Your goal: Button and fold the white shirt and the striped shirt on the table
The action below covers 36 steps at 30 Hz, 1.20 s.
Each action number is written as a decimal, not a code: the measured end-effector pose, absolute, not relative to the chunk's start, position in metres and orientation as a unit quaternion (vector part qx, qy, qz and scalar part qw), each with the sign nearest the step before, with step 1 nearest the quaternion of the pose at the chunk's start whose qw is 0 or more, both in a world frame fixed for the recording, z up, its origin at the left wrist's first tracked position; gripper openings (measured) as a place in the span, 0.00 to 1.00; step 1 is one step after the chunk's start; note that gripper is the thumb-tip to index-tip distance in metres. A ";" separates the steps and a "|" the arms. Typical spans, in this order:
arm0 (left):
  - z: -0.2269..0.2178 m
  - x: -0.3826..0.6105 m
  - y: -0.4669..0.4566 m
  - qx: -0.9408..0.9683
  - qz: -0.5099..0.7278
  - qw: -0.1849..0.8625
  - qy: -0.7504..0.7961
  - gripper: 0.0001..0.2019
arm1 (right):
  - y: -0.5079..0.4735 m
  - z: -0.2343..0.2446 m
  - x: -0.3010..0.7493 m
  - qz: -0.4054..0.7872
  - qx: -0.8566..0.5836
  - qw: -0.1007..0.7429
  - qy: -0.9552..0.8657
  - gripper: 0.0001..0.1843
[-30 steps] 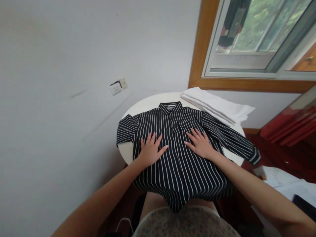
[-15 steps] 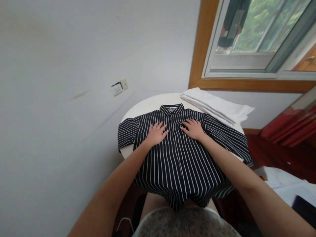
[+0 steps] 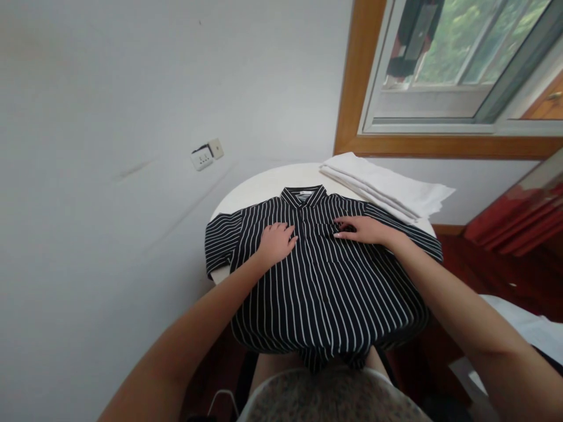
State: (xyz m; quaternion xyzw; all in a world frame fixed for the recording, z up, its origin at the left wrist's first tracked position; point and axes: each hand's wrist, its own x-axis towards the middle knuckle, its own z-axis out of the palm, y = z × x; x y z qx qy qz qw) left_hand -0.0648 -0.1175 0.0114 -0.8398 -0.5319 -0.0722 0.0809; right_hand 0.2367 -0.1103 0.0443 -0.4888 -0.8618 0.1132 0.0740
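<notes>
A black shirt with white stripes [image 3: 303, 293] lies front up, collar away from me, its sleeves spread to both sides and its hem hanging over the near edge of the round white table [image 3: 259, 179]. My left hand [image 3: 277, 243] rests on the shirt's chest left of the front placket, palm down, fingers a little bent and apart. On the other side, my right hand [image 3: 361, 229] touches the cloth at the chest pocket, turned sideways. Its thumb and forefinger are parted, with dark cloth showing between them; its other fingers are partly hidden.
Folded white cloth [image 3: 382, 184] lies at the table's back right, beside the right sleeve. A wall with a socket [image 3: 202, 158] borders the left. A wood-framed window [image 3: 440, 146] is behind, a red curtain [image 3: 514, 223] at right. White papers [image 3: 532, 322] lie lower right.
My right hand has gone from lying flat to a sideways, curled pose at the pocket, a little further right. The left hand's fingers have bent slightly. The shirt's lower right front has shifted outward.
</notes>
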 end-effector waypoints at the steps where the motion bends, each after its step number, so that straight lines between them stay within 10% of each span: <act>1: 0.018 -0.063 -0.113 -0.844 -0.063 0.077 -0.527 0.20 | -0.108 0.050 0.240 0.151 -0.471 0.038 -0.868 0.31; 9: 0.024 -0.022 -0.058 -0.812 -0.183 0.095 -0.547 0.21 | -0.074 0.053 0.196 0.003 -0.592 0.050 -0.804 0.22; 18: -0.017 -0.031 -0.034 -0.727 -0.162 0.042 -0.666 0.27 | -0.053 -0.017 0.170 0.048 -0.721 0.071 -0.688 0.41; 27: -0.013 -0.026 -0.021 -0.715 -0.082 -0.030 -0.694 0.32 | -0.013 0.018 0.189 0.156 -0.684 -0.060 -0.710 0.48; 32: -0.012 -0.018 -0.017 -0.691 -0.083 -0.026 -0.718 0.32 | -0.009 0.008 0.165 -0.037 -0.731 0.142 -0.667 0.30; 36: -0.015 -0.022 -0.011 -0.705 -0.097 -0.015 -0.703 0.31 | -0.007 -0.014 0.156 0.007 -0.698 0.117 -0.706 0.33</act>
